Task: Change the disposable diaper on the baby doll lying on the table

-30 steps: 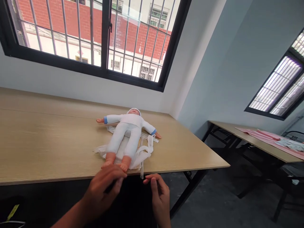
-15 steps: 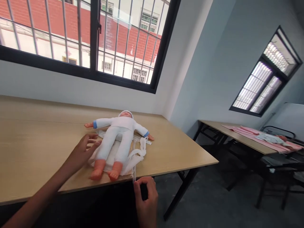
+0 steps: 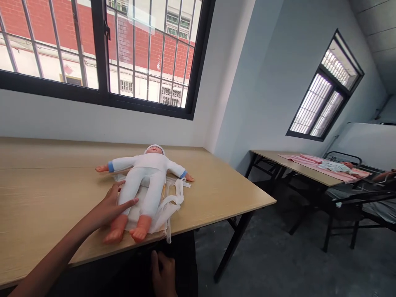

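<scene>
A baby doll [image 3: 151,165] in a white suit with blue cuffs and a white cap lies on its back, arms spread, bare feet towards me. My left hand [image 3: 113,204] is on the doll's leg at the left, its thumb across the leg and its other fingers along the outer side, partly hidden. Under the doll lies a white plastic bag [image 3: 161,216], crumpled, with loops trailing to the right and a strip hanging over the table edge. Below that edge my right hand [image 3: 163,270] is closed with curled fingers, apart from the strip; nothing shows in it.
The light wooden table [image 3: 216,194] has its front edge close to me and a wall with a barred window [image 3: 145,53] behind it. Further right, a second table [image 3: 272,156] bears a pink striped cloth [image 3: 297,159] and another doll [image 3: 335,166]. Black chairs [image 3: 346,210] stand beside it.
My left hand has come down onto the doll's leg. My right hand has moved down and left, away from the bag's strip, which now hangs loose. The view has shifted slightly right.
</scene>
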`<state>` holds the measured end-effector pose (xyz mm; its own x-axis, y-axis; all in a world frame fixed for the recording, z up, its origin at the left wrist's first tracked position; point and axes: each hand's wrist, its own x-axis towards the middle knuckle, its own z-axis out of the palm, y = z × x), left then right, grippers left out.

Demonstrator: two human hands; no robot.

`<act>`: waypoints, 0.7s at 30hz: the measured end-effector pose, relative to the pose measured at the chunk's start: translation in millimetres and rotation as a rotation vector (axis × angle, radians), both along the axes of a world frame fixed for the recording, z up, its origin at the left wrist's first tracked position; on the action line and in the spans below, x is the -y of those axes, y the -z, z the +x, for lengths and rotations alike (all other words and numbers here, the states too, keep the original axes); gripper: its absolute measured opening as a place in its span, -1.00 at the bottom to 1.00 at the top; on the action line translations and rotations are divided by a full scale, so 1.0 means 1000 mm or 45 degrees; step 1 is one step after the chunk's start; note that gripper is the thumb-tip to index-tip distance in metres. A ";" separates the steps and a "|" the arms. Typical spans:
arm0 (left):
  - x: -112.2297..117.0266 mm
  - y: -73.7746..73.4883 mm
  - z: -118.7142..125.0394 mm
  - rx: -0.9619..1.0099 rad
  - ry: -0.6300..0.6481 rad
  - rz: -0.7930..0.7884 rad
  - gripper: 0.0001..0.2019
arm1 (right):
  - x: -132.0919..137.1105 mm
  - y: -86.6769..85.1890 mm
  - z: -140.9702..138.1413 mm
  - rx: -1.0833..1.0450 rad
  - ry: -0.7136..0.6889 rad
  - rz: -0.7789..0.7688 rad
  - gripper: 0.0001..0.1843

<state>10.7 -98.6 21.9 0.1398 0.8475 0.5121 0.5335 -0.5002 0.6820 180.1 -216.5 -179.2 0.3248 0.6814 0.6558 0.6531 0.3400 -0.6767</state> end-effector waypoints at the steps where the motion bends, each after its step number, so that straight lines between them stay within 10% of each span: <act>1: 0.000 0.003 -0.001 -0.066 -0.010 -0.022 -0.42 | 0.000 0.000 0.003 -0.017 0.040 0.033 -0.51; 4: -0.001 0.016 -0.005 -0.219 -0.022 -0.039 -0.34 | 0.008 -0.021 0.011 -0.095 0.193 0.224 -0.55; 8: -0.010 0.026 -0.005 -0.232 0.045 -0.091 -0.26 | 0.010 -0.096 0.016 -0.132 0.061 0.398 -0.63; 13: -0.022 0.019 -0.002 -0.176 0.119 -0.248 -0.12 | -0.030 -0.196 0.007 0.218 -0.136 -0.074 -0.87; 21: -0.016 -0.004 -0.004 -0.165 0.201 -0.354 -0.15 | -0.072 -0.234 0.006 0.522 -0.022 -0.653 -0.43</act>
<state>6.9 -82.5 25.9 0.3293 0.9148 0.2340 0.5557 -0.3880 0.7353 185.9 -144.1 55.1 0.1037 0.9434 0.3149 0.8899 0.0534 -0.4530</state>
